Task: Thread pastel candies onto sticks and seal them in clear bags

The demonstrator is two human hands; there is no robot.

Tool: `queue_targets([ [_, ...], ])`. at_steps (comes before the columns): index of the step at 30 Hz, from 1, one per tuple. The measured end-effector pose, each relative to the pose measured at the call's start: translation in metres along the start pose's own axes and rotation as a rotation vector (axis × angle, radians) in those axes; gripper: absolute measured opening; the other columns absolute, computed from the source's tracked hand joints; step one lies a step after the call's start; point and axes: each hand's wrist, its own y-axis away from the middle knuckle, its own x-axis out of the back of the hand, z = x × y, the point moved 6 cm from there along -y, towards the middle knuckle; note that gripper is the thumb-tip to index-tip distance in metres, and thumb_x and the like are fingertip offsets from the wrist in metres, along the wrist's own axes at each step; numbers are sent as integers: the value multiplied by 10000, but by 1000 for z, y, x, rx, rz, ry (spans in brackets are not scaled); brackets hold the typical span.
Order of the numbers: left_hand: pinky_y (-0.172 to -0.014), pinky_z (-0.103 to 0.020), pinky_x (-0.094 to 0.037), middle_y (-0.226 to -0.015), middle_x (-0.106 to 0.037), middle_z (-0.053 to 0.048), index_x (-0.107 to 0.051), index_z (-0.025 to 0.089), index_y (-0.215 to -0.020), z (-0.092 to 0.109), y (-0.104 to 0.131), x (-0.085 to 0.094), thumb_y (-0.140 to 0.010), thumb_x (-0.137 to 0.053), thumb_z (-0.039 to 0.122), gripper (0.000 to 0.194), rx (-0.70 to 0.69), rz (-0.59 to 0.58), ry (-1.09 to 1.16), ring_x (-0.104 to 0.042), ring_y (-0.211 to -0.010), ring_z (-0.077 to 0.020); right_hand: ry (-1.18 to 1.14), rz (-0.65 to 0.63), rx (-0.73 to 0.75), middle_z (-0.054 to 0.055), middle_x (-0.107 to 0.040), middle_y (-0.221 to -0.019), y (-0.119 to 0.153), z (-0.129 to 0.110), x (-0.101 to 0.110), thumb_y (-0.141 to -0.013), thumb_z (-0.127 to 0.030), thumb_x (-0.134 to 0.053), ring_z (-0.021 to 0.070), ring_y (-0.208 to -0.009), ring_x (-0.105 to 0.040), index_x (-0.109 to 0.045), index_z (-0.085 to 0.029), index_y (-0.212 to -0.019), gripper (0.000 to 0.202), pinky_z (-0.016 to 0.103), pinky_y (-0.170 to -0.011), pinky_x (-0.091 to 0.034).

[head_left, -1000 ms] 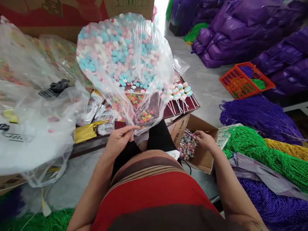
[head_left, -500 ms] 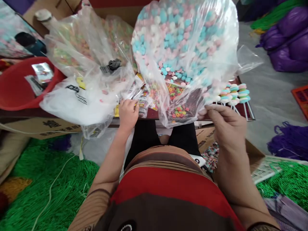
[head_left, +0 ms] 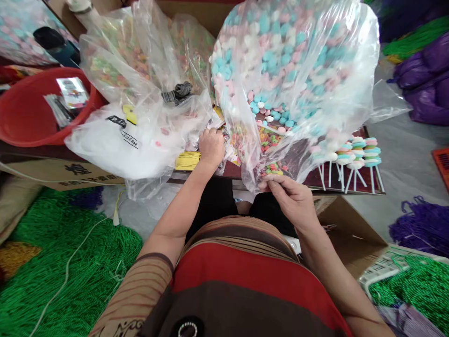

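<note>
Closest to the camera, bottom middle, there's a red and dark brown shirt [head_left: 245,276] with a striped band. Lower left is a big heap of shiny green beaded strands [head_left: 87,257], and at lower right a white plastic crate [head_left: 380,271] with more green strands in it, next to an opened brown cardboard box [head_left: 354,229].

Right hand [head_left: 293,199] is just right of centre at the table edge, thumb and forefinger brought close together near the low edge of a huge clear plastic bag [head_left: 336,79]. Can't tell if anything's pinched in there. A few small ring-shaped candies [head_left: 274,167] sit right above those fingertips.

Left hand [head_left: 212,149] is around mid-frame, fingers curled down over some shiny printed packets [head_left: 194,140]; the fingertips are hidden, so no clue if it's got one. Just beside it lies a bundle of thin yellow strips [head_left: 187,160].

The clear bag fills the upper middle to upper right, loaded with pink, blue and white candies. By its lower right, candy stacks on white sticks [head_left: 372,152] rest on the table.

Further off, a round red plastic basin [head_left: 21,110] at upper left, glossy purple bundles [head_left: 428,98] at upper right.
</note>
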Motion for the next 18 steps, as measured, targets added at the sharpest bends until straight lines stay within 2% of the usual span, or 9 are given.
queue_targets([
  [6,-902,-409,-439,-1072,-732,-169,-724,154,-932,-4,-10,0,-925,-462,105,266,3,55,28,-643,-1048,-309,4,-9,20,1,-812,-854,5,9,-3,-956,-306,-623,147,-744,-748,-768,-253,-1003,162,295,-775,-612],
  [10,-908,-414,-453,-1012,-720,-163,-704,149,-885,-11,-4,16,-948,-503,150,210,-65,165,69,-646,-1011,-303,-28,-4,-41,7,-806,-829,6,15,0,-928,-361,-663,157,-746,-742,-779,-252,-972,166,322,-801,-615],
  [12,-907,-413,-458,-950,-710,-132,-690,167,-863,-8,10,30,-981,-512,221,220,-186,285,123,-637,-972,-284,-121,5,-164,23,-808,-842,2,21,3,-900,-443,-701,168,-757,-746,-782,-241,-958,225,327,-788,-620],
  [15,-906,-386,-464,-895,-699,-90,-690,190,-878,6,43,47,-1021,-496,310,270,-418,441,223,-626,-931,-235,-363,-21,-401,78,-817,-952,-12,30,0,-838,-611,-728,204,-821,-770,-772,-215,-1007,433,324,-725,-629],
  [18,-933,-355,-472,-947,-717,-75,-718,210,-965,29,75,53,-1028,-482,259,249,-660,503,221,-637,-980,-201,-566,-49,-522,122,-804,-1035,-35,32,-4,-762,-779,-689,250,-894,-780,-744,-208,-1046,640,344,-676,-642],
])
